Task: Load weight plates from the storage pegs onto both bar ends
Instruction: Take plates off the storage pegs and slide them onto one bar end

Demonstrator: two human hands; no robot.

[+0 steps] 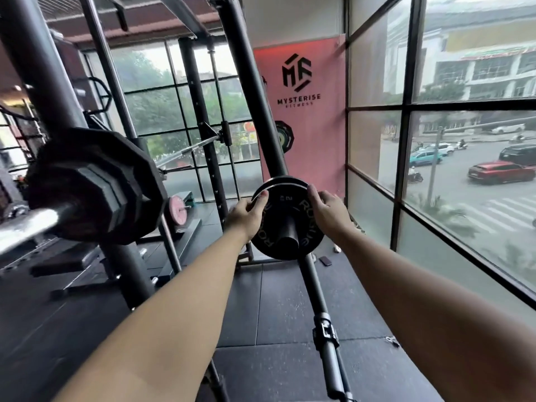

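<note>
Gripping the small black plate (287, 224) on its storage peg (287, 236), left hand (246, 214) and right hand (326, 210) clasp opposite rims.

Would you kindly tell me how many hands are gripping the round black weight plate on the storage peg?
2: the left hand on the round black weight plate's upper left rim, the right hand on its upper right rim.
</note>
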